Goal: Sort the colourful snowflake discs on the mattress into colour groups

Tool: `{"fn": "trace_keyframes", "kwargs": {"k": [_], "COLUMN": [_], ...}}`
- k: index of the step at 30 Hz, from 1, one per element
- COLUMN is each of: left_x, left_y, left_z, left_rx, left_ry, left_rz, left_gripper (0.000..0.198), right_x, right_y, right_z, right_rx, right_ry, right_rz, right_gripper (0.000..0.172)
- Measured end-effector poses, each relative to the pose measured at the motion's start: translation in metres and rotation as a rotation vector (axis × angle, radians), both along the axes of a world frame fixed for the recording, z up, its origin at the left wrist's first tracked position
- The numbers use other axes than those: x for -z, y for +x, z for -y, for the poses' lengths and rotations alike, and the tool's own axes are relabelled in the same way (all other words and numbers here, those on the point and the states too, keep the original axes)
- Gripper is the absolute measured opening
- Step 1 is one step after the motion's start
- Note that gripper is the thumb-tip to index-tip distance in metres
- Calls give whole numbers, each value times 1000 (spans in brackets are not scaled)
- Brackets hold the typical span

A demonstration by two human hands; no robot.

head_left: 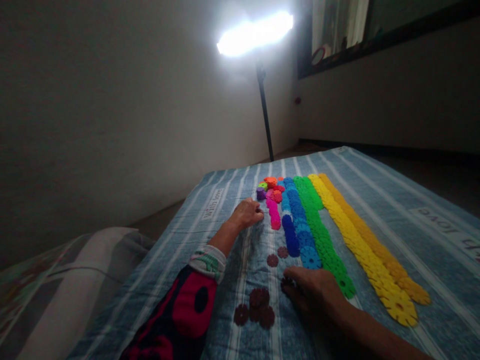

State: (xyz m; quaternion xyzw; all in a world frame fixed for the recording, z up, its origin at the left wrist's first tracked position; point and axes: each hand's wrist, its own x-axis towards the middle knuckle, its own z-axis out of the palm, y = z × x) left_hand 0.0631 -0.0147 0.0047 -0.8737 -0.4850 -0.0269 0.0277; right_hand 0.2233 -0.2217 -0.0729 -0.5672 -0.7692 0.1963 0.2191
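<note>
My right hand (318, 290) pinches a dark brown notched plastic disc (287, 281) between thumb and fingertips, low over the cloth. Farther off, my left hand (247, 212) has its fingers closed just left of a short pink row of discs (274, 214). Something small and dark shows at those fingertips, too unclear to name. Two brown discs (272, 260) lie between the hands, and a small heap of brown discs (259, 299) sits nearest me. Right of them run overlapping rows of dark blue (290, 235), lighter blue (310, 256) and green discs (326, 245).
A long yellow row (360, 250) and an orange-yellow row (375, 235) lie farther right. Mixed orange, red, lime and purple discs (261, 193) are piled at the far end. A striped blue cloth (180, 260) covers the surface. Behind it stands a bright lamp (258, 35) on a pole.
</note>
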Motion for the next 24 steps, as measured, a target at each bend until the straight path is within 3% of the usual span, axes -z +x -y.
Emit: {"fn": "trace_keyframes", "kwargs": {"k": [4,8,16,24], "left_x": [-2,-1,20,29], "left_y": [-8,-20,-19,-15], "left_z": [10,41,109,116], "left_rx": [4,-30,102,112], "left_ry": [17,-1,-333,-294], "left_rz": [100,219,254,226], "left_gripper": [17,17,15,14], "right_x": [0,0,-5,-6], "right_y": [0,1,2,2], "right_z": [0,0,1,2], "right_rx": [-8,-14,-29,-23], "right_ry": [19,33,29,25], "right_rz": [-11,-6,20,30], "right_gripper": [17,16,20,22]}}
